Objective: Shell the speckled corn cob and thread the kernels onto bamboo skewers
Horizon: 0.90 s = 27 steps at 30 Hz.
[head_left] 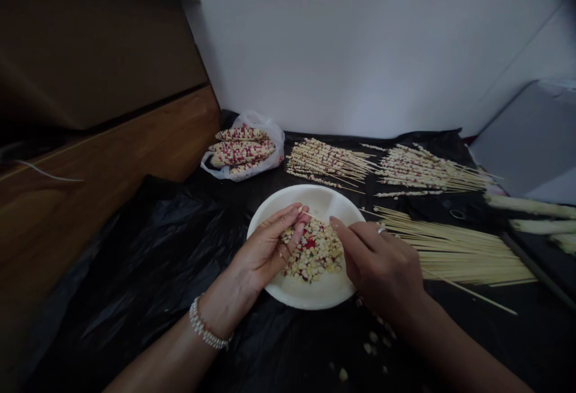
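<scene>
At the far left a wooden board (180,135) edges the black sheet (135,249), whose bare, creased part spreads toward the left arm. Beyond it, on the far side, a bag (252,118) lies open around speckled cobs (243,153). The left hand (272,240), a bracelet (207,327) at its wrist, reaches over the bowl (310,297), palm up, grasping a small kernel (300,209) between its fingertips. That kernel sits at the left end of a stick (314,216), which slopes down and nearer as it runs right; the left hand is closer to this end, and nothing shows between the two hands but the stick. Below them, loose kernels (315,261) heap in the bowl. Past its far rim lie two bundles of threaded sticks (324,159). The right hand (382,261), wearing a ring (381,230), grips the stick from above, covering the bowl's right rim. Stray kernels (373,342) lie on the near side. Right of that hand, plain sticks (472,255) fan out close by, their left ends partly behind it; stripped cobs (540,225) lie farther right, before a grey box (526,141).
</scene>
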Each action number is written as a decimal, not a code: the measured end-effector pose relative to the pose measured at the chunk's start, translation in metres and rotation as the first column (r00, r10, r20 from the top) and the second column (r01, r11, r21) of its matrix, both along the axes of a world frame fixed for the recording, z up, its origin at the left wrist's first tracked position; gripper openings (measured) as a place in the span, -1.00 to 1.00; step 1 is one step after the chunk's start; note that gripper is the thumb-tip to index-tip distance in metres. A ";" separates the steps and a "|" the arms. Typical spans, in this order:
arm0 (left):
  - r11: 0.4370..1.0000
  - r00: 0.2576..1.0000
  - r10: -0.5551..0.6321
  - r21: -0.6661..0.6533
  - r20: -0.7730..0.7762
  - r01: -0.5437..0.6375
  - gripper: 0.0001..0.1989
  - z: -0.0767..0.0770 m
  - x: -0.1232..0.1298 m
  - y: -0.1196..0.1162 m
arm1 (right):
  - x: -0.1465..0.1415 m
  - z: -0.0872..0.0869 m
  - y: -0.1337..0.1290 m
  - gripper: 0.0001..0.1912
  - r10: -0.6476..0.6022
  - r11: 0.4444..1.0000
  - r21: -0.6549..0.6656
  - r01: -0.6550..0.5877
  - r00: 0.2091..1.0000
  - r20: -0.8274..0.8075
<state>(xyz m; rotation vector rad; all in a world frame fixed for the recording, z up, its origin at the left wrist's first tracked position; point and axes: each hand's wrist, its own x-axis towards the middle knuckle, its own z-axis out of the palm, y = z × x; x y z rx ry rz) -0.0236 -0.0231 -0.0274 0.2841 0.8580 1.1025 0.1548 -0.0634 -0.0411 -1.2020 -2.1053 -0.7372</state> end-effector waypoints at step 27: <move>0.996 0.998 0.060 0.068 -0.017 -0.059 -0.85 -0.001 0.002 0.002 | 0.002 -0.002 0.000 -0.74 0.021 1.000 0.007 -0.021 0.999 -0.025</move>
